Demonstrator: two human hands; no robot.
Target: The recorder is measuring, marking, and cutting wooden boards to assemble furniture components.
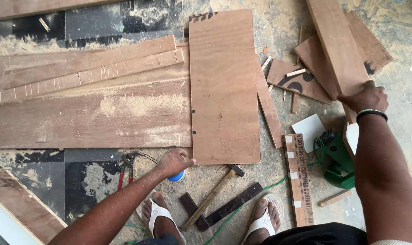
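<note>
A tall rectangular plywood panel [223,86] lies on the dusty floor in front of me. My left hand [174,162] rests at its near left corner, closed over a small blue round object [176,176] that it mostly hides. At the right, my right hand [364,97], with a banded wrist, grips the near end of a long narrow plank [336,43] that runs away from me over other offcuts. My feet in white sandals stand just below the panel.
Long boards [83,68] with pencil marks lie to the left over a wide sawdust-covered sheet [92,115]. Red-handled pliers [124,170], a hammer [213,195], a dark metal square [228,206], a green power tool [339,156] with green cord, and wood scraps [299,179] lie around my feet.
</note>
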